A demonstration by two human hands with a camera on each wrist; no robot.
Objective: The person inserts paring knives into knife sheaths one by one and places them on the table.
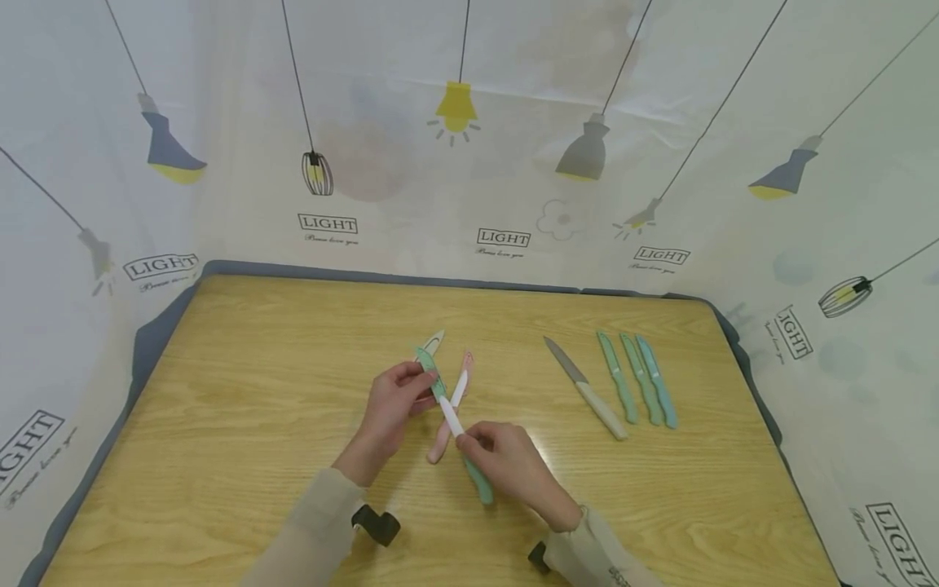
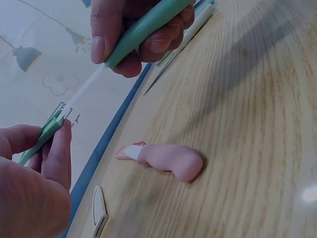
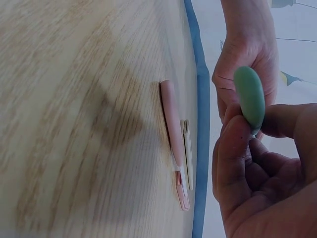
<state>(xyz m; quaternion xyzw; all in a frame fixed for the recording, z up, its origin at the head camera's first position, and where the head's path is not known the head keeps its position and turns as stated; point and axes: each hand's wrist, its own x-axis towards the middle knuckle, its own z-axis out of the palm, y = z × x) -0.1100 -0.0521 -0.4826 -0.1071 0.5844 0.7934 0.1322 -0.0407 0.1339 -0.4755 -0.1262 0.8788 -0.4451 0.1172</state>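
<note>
My left hand (image 1: 392, 403) pinches a green blade sheath (image 1: 429, 364) between thumb and fingers. In my right hand (image 1: 509, 461) is the green handle of a white-bladed knife (image 2: 148, 29), gripped close to the blade. Its blade tip lies at the mouth of the sheath in the left wrist view, most of the blade still showing. Both pieces are held above the table. Below them lies a pink-handled knife (image 2: 171, 161), its white blade partly over a pink sheath (image 2: 121, 152). A cream sheath (image 2: 99, 210) rests on the wood beyond my left hand.
To the right on the wooden table (image 1: 257, 367) lies a cream-handled knife (image 1: 603, 410) with a bare grey blade. Beside it are two green knives (image 1: 618, 379) and a blue knife (image 1: 660, 387) in a row. A printed cloth wall (image 1: 411, 244) rises behind the table edge.
</note>
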